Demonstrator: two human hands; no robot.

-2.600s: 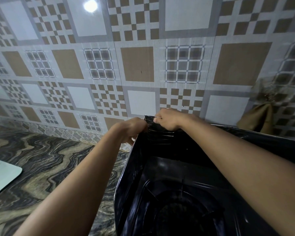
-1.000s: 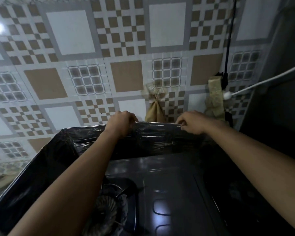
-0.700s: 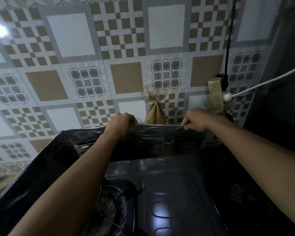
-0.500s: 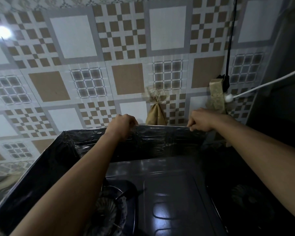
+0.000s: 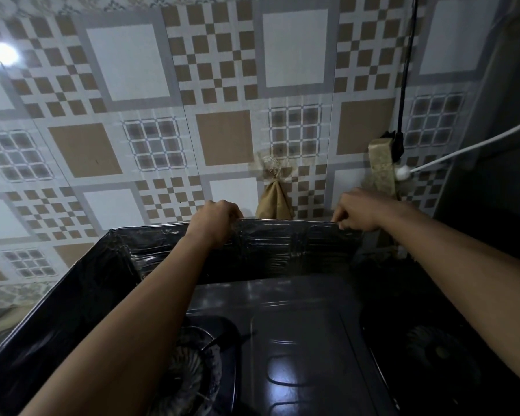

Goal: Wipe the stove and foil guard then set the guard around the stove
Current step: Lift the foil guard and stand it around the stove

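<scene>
My left hand (image 5: 215, 220) and right hand (image 5: 356, 210) each grip the top edge of the foil guard (image 5: 282, 247). The guard stands upright behind the stove (image 5: 297, 340), near the tiled wall (image 5: 222, 85).

— What moved?
— Both hands slid rightward along the guard's (image 5: 267, 247) top edge. 2.6 s ago they pinched its left corner together; now the left hand (image 5: 215, 222) grips mid-edge, and the right hand (image 5: 357, 210) is well apart, near the right corner.
— And lately?
— The right hand crept slightly farther right.
</scene>
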